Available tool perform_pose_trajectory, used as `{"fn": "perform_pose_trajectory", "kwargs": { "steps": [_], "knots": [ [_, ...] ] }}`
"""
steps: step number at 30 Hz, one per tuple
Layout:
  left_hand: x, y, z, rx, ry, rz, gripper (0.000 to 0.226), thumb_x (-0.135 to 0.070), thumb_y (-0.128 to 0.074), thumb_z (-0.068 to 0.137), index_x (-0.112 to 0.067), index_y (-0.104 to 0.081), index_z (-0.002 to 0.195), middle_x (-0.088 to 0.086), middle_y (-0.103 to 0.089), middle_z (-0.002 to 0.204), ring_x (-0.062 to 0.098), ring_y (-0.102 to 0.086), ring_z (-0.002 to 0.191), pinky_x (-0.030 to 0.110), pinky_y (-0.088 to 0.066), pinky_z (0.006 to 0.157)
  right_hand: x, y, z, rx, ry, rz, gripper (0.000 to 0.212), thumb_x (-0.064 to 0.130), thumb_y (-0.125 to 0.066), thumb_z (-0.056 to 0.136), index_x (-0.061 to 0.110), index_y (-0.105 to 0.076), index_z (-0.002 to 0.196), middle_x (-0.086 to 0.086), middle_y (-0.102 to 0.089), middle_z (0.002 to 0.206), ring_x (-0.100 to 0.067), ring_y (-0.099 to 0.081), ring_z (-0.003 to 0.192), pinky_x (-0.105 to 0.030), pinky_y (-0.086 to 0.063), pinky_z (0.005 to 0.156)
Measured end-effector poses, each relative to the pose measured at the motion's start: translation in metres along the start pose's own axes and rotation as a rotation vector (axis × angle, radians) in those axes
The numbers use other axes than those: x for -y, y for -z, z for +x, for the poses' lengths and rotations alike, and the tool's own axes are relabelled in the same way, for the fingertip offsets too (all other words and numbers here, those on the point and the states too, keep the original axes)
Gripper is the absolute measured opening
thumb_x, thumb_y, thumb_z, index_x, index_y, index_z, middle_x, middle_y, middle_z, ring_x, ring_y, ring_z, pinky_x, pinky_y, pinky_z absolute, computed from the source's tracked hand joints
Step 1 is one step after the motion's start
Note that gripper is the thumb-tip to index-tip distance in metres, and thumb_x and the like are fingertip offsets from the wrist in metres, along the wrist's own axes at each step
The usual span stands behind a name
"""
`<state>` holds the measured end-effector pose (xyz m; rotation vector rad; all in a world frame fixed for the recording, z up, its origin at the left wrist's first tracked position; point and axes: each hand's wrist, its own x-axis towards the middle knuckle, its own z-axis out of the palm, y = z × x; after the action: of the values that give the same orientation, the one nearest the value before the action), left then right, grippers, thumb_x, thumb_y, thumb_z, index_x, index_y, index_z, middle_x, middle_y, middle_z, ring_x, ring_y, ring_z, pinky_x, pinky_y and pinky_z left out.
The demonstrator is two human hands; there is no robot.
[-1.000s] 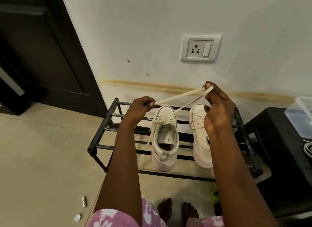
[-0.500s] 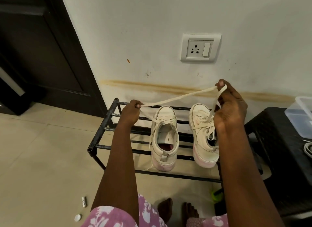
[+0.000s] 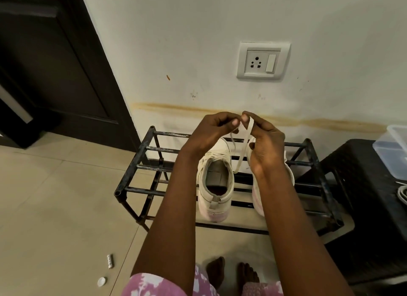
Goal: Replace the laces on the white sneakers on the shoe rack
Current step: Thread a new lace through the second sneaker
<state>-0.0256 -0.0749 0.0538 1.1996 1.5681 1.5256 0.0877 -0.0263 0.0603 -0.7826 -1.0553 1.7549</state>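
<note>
While the left hand [image 3: 211,132] and right hand [image 3: 267,146] meet, both pinch a flat cream shoelace [image 3: 245,137] trailing below the grip to the white canvas sneaker [image 3: 214,185] on the black metal rack [image 3: 141,154]. This looks like knotting; next, cross the ends and pull snug.

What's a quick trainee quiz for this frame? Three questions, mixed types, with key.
1. True or false: the left hand and the right hand both pinch the lace.
2. The sneakers stand on: A floor, B shoe rack, C stool.
3. Fill in: most of one sneaker is hidden behind the ___ hand and its arm.
Key: 1 true; 2 B; 3 right.
</note>
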Motion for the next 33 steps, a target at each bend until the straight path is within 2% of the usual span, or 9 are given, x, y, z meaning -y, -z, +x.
{"fn": "perform_pose_trajectory", "kwargs": {
  "steps": [4, 7, 9, 12, 16, 20, 23, 27, 33],
  "knots": [
    [0.002, 0.008, -0.001, 0.011, 0.056, 0.113, 0.014, -0.009, -0.051, 0.095, -0.011, -0.061, 0.086, -0.005, -0.055, 0.072, -0.001, -0.051, 0.062, 0.012, -0.042, 0.065, -0.003, -0.001, -0.001, -0.016, -0.034, -0.014, 0.013, 0.005, -0.07, 0.077, 0.013, -0.071, 0.087, 0.014, -0.07, 0.068, 0.004, -0.062, 0.062, -0.011, -0.045, 0.053],
    [0.009, 0.016, 0.001, -0.042, 0.105, 0.268, 0.026, -0.011, -0.047, 0.097, -0.024, -0.055, 0.075, -0.01, -0.051, 0.073, 0.003, -0.044, 0.067, 0.023, -0.038, 0.071, -0.005, 0.0, 0.0, -0.047, -0.049, -0.001, 0.011, 0.011, -0.074, 0.075, 0.021, -0.075, 0.078, 0.011, -0.071, 0.074, -0.007, -0.062, 0.075, -0.023, -0.045, 0.068],
    [0.013, 0.023, 0.0, -0.107, 0.113, 0.332, 0.024, -0.014, -0.044, 0.098, -0.023, -0.054, 0.077, -0.011, -0.05, 0.076, 0.006, -0.043, 0.07, 0.022, -0.038, 0.072, -0.005, 0.002, 0.002, -0.068, -0.05, 0.036, 0.011, 0.011, -0.075, 0.074, 0.022, -0.075, 0.072, 0.009, -0.071, 0.074, -0.013, -0.061, 0.077, -0.026, -0.045, 0.068],
    [0.011, 0.035, -0.004, -0.218, 0.087, 0.48, 0.018, -0.011, -0.042, 0.098, -0.013, -0.058, 0.089, -0.006, -0.052, 0.086, 0.007, -0.044, 0.075, 0.005, -0.033, 0.062, -0.001, 0.007, 0.005, -0.102, -0.053, 0.079, 0.013, 0.009, -0.073, 0.076, 0.021, -0.073, 0.073, 0.008, -0.071, 0.071, -0.006, -0.059, 0.066, -0.018, -0.041, 0.055],
    [0.014, 0.053, -0.005, -0.346, 0.024, 0.662, 0.019, 0.0, -0.042, 0.095, -0.004, -0.06, 0.089, 0.013, -0.059, 0.102, 0.026, -0.049, 0.096, 0.02, -0.027, 0.068, 0.004, 0.012, 0.008, -0.132, -0.046, 0.14, 0.01, 0.005, -0.073, 0.075, 0.015, -0.073, 0.077, 0.002, -0.07, 0.075, -0.005, -0.053, 0.061, -0.018, -0.04, 0.054],
    [0.022, 0.068, -0.007, -0.449, 0.069, 0.748, 0.023, -0.005, -0.041, 0.097, -0.008, -0.063, 0.096, 0.011, -0.061, 0.107, 0.031, -0.045, 0.105, 0.034, -0.034, 0.085, 0.007, 0.017, 0.01, -0.17, -0.019, 0.124, 0.007, 0.008, -0.075, 0.075, 0.014, -0.07, 0.076, -0.002, -0.061, 0.076, -0.009, -0.045, 0.06, -0.02, -0.04, 0.055],
    [0.027, 0.073, -0.009, -0.465, 0.122, 0.766, 0.024, -0.005, -0.04, 0.097, -0.012, -0.063, 0.094, 0.01, -0.061, 0.109, 0.033, -0.044, 0.108, 0.047, -0.038, 0.093, 0.009, 0.022, 0.012, -0.177, 0.005, 0.137, 0.008, 0.004, -0.073, 0.076, 0.011, -0.069, 0.078, -0.004, -0.061, 0.075, -0.009, -0.047, 0.058, -0.019, -0.043, 0.053],
    [0.034, 0.081, -0.012, -0.486, 0.165, 0.738, 0.025, -0.005, -0.039, 0.096, -0.018, -0.059, 0.087, 0.01, -0.061, 0.106, 0.034, -0.048, 0.107, 0.051, -0.04, 0.09, 0.01, 0.03, 0.016, -0.193, 0.025, 0.174, 0.008, -0.001, -0.07, 0.077, 0.005, -0.069, 0.083, -0.003, -0.064, 0.067, -0.011, -0.052, 0.057, -0.021, -0.047, 0.058],
    [0.036, 0.077, -0.014, -0.338, 0.213, 0.613, 0.025, -0.017, -0.042, 0.099, -0.016, -0.065, 0.109, 0.005, -0.063, 0.117, 0.023, -0.053, 0.114, 0.034, -0.04, 0.095, 0.008, 0.027, 0.016, -0.076, 0.086, -0.15, 0.011, -0.006, -0.064, 0.082, 0.004, -0.069, 0.084, -0.002, -0.065, 0.062, -0.009, -0.06, 0.053, -0.019, -0.053, 0.057]
  ]
}}
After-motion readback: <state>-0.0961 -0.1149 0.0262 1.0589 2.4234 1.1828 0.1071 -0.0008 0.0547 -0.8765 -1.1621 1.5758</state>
